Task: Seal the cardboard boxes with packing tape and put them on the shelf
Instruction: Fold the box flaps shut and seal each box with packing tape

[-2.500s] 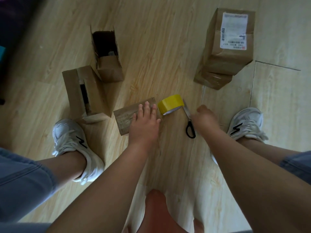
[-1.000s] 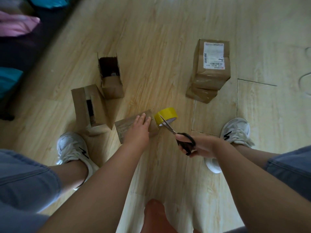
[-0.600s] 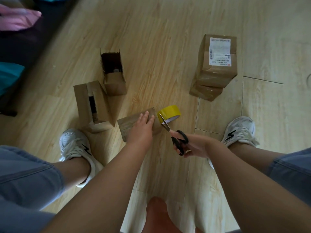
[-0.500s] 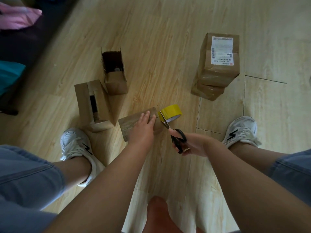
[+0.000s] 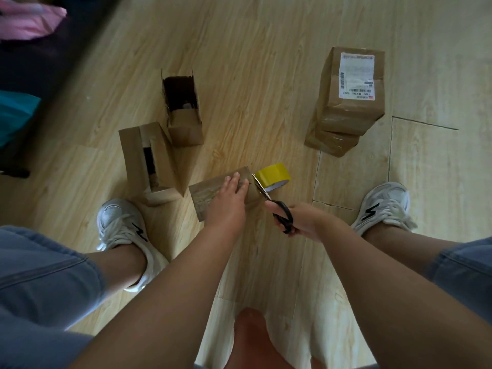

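Two hands: both are worked low over the wooden floor (image 5: 266, 75) at frame centre, between two white shoes (image 5: 119, 222).
Left hand (image 5: 229, 201): laid flat, fingers straight, and pressed on top of the small box (image 5: 206, 195). It is judged to be pinning the box so that nothing shifts during the cut.
Right hand (image 5: 302, 221): fingers are curled through the black loops of the scissors (image 5: 269, 198). The blades are aimed up and left, with the tips set between the box end and the tape roll (image 5: 271, 175).
Small box: laid on its side at frame centre with its flaps closed, partly covered by the pressing hand.
Tape roll: yellow, parked just beside the right end of the box. Any strip running between roll and box is too thin to be made out.
Step judged: tape is being cut free from the roll after one pass.
Open boxes (image 5: 149, 161): two are seen left of centre, flaps up and dark inside. They are judged to be kept within reach as next in line.
Sealed stack (image 5: 348, 102): placed in the upper right, one box on another, with a white label on top. It is judged set aside, awaiting shelving.
Shelf: not in view.
Upper left: pink and teal cloth (image 5: 29, 25) is noted, blurred.
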`<control>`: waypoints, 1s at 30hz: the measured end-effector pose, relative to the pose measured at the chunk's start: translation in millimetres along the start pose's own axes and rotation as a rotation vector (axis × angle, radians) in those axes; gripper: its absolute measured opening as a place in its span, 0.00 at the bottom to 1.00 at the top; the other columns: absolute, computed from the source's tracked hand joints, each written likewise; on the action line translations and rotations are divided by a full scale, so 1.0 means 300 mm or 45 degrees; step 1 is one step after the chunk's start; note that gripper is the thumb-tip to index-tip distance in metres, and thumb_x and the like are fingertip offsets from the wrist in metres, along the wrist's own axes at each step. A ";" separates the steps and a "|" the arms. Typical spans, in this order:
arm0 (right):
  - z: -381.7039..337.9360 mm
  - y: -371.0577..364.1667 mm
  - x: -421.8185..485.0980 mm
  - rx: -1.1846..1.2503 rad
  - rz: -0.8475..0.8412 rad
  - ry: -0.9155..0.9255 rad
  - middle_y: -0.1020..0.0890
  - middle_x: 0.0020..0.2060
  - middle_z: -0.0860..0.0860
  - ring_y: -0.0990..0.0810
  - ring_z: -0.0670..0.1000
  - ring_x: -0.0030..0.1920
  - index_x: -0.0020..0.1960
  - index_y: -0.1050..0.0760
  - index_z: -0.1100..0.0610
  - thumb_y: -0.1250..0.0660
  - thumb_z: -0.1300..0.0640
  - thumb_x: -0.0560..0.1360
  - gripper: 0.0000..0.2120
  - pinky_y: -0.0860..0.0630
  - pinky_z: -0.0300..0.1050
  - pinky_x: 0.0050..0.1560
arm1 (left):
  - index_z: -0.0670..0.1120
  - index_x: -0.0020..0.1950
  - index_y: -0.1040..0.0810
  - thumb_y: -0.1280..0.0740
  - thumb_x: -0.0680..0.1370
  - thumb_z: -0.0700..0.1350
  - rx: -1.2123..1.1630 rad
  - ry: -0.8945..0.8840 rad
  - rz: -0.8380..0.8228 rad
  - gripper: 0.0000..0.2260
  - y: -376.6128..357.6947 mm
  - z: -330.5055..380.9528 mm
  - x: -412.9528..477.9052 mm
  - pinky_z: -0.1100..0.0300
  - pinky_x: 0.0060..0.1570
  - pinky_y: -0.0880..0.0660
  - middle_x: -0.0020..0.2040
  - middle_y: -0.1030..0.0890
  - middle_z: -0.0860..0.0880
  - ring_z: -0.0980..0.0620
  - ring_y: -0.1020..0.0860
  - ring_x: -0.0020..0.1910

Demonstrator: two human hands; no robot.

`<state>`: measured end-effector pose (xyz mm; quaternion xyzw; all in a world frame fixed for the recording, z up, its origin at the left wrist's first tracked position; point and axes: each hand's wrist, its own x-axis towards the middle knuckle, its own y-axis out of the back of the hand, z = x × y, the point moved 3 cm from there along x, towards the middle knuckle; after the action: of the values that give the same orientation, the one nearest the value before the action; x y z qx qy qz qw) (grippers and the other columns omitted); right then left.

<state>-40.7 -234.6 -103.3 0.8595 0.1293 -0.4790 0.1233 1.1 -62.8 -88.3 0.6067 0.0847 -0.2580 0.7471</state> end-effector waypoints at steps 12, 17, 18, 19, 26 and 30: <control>-0.031 0.030 -0.037 0.078 0.085 0.080 0.28 0.25 0.50 0.32 0.47 0.27 0.33 0.27 0.58 0.28 0.42 0.75 0.22 0.31 0.39 0.34 | 0.51 0.82 0.51 0.43 0.84 0.38 -0.007 0.003 0.008 0.28 -0.007 0.000 0.002 0.50 0.74 0.41 0.82 0.57 0.51 0.50 0.58 0.80; -0.026 0.034 -0.046 0.244 0.051 0.076 0.27 0.28 0.53 0.31 0.49 0.30 0.36 0.26 0.60 0.25 0.43 0.73 0.21 0.31 0.40 0.33 | 0.51 0.82 0.49 0.43 0.85 0.40 -0.023 0.001 0.017 0.27 -0.009 -0.004 -0.003 0.50 0.73 0.40 0.82 0.56 0.51 0.51 0.57 0.80; -0.024 0.032 -0.047 0.265 0.019 0.075 0.27 0.28 0.53 0.31 0.49 0.30 0.36 0.26 0.59 0.25 0.43 0.72 0.21 0.31 0.41 0.34 | 0.51 0.82 0.49 0.43 0.85 0.40 -0.019 -0.002 0.019 0.27 -0.008 -0.005 -0.006 0.50 0.73 0.39 0.82 0.57 0.52 0.51 0.57 0.80; -0.023 0.028 -0.048 0.275 -0.015 0.074 0.27 0.29 0.53 0.31 0.49 0.31 0.36 0.26 0.59 0.26 0.42 0.72 0.21 0.30 0.41 0.36 | 0.51 0.82 0.49 0.43 0.85 0.40 -0.015 -0.002 0.020 0.27 -0.008 -0.004 -0.008 0.50 0.73 0.39 0.82 0.57 0.52 0.51 0.57 0.80; -0.033 0.012 -0.037 0.332 -0.100 0.066 0.27 0.33 0.51 0.29 0.48 0.31 0.47 0.27 0.58 0.27 0.38 0.72 0.23 0.30 0.43 0.36 | 0.51 0.82 0.48 0.44 0.85 0.41 -0.021 -0.017 0.024 0.26 0.004 -0.002 -0.016 0.51 0.73 0.40 0.82 0.56 0.52 0.52 0.57 0.80; -0.026 0.018 -0.030 0.282 -0.003 0.056 0.26 0.32 0.52 0.29 0.48 0.31 0.44 0.24 0.59 0.25 0.39 0.70 0.22 0.30 0.44 0.38 | 0.53 0.81 0.45 0.43 0.85 0.41 -0.028 -0.034 0.034 0.25 -0.002 -0.018 -0.018 0.50 0.72 0.37 0.82 0.54 0.53 0.52 0.55 0.80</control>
<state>-37.4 -238.0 -91.2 0.8779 0.0793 -0.4715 0.0242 -2.7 -56.2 -87.9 0.5959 0.0696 -0.2553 0.7582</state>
